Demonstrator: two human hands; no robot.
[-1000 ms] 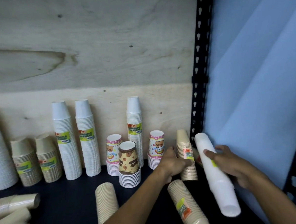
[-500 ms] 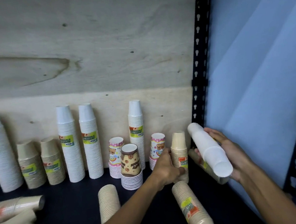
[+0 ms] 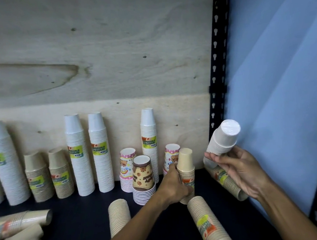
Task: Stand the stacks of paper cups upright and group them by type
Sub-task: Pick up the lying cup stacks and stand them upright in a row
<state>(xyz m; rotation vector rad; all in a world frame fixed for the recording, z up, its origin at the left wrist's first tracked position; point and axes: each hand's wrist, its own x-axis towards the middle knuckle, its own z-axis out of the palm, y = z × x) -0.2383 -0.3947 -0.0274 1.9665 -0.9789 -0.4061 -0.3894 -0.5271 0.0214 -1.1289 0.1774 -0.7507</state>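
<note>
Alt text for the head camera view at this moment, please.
On a dark shelf, the left hand grips an upright tan cup stack while the right hand holds a white cup stack raised and tilted. White, tan and printed stacks stand along the plywood back; several tan stacks lie sideways in front.

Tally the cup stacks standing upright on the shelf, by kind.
White stacks: 4
Tan stacks: 3
Pink printed stacks: 2
Brown printed stack: 1
Total: 10; the left edge may hide more.
</note>
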